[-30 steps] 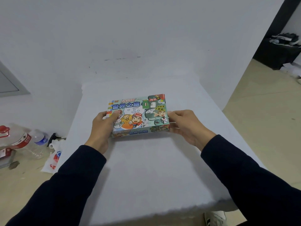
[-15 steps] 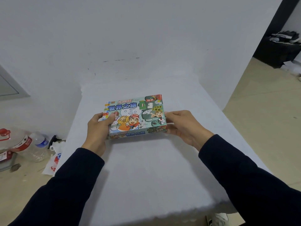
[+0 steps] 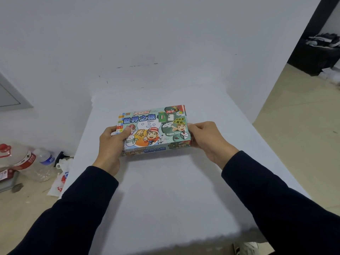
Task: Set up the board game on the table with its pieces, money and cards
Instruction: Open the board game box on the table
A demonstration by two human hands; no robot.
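At lower frame, two dark sleeves reach up to two hands. Left hand (image 3: 110,144) — thumb curled onto the lid of one game box (image 3: 153,128), fingers hidden behind its left end. Right hand (image 3: 207,138) grips the right end, fingers curled round it. Box at frame centre on the white table (image 3: 165,196), lid on. At left, on the floor — two plastic bottles (image 3: 27,161).

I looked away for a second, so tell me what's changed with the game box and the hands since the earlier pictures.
Almost nothing. The game box is still closed, held at its short ends by the left hand and right hand, low over the white table. It only edged slightly toward the person's left. Neither grip was released or shifted, and nothing was taken out.
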